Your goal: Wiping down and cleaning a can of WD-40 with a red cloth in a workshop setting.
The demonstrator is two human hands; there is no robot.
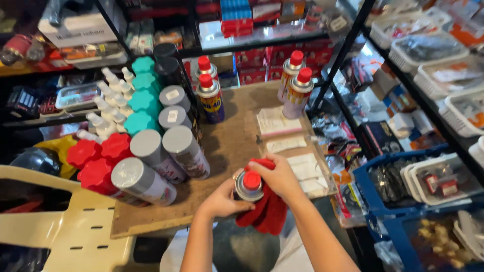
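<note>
Red boxes (pixel 252 63) on rear shelf (pixel 262 40)

L hand (pixel 220 200) grips red-capped spray can (pixel 249 185); R hand (pixel 279 177) presses red cloth (pixel 264 211) round it. Grey-capped cans (pixel 166 156) just left of grip.
</note>
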